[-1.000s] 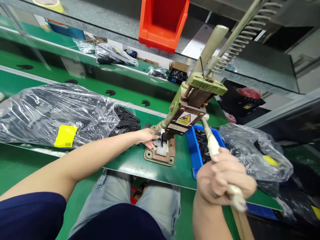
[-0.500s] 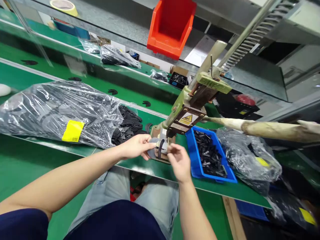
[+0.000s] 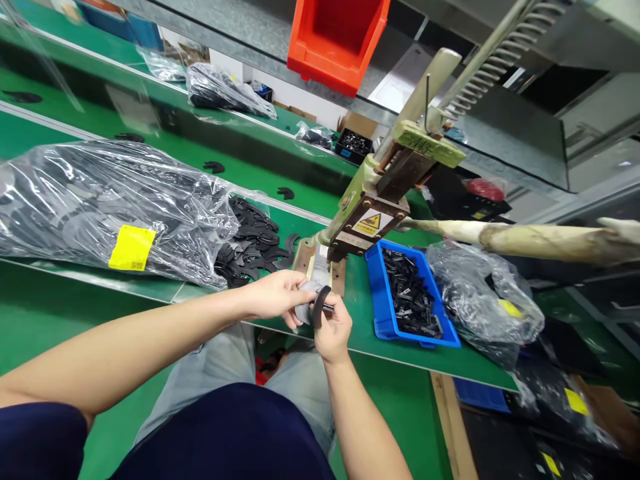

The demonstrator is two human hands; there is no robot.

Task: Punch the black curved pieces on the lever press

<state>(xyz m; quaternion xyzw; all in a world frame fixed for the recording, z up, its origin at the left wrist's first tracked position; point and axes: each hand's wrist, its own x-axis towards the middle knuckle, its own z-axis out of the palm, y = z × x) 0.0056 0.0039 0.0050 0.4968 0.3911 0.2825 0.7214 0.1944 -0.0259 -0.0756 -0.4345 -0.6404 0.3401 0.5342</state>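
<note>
Just in front of the hand press [image 3: 370,207], my two hands are close together. My left hand [image 3: 280,295] is closed, with thumb and fingers pinching grey curved pieces [image 3: 303,312]. A black curved piece [image 3: 320,308] stands upright in the grip of my right hand [image 3: 334,330], and a small dark part sticks out beside it near the fingertips. The press base [image 3: 337,277] lies just beyond my fingers, under the ram. Left of it, a pile of black curved pieces [image 3: 250,243] spills from a clear plastic bag [image 3: 100,207] with a yellow label.
A blue bin [image 3: 380,327] of small black parts stands right of the press, beside another plastic bag [image 3: 485,300]. The press's long handle [image 3: 540,240] reaches out to the right. An orange bin [image 3: 330,73] sits on the shelf above. Single curved pieces [image 3: 285,193] lie along the green belt.
The black curved piece has come off the press base toward me and is now in my right hand, whose fingers have closed. My left hand still holds the grey pieces. The view has shifted slightly.
</note>
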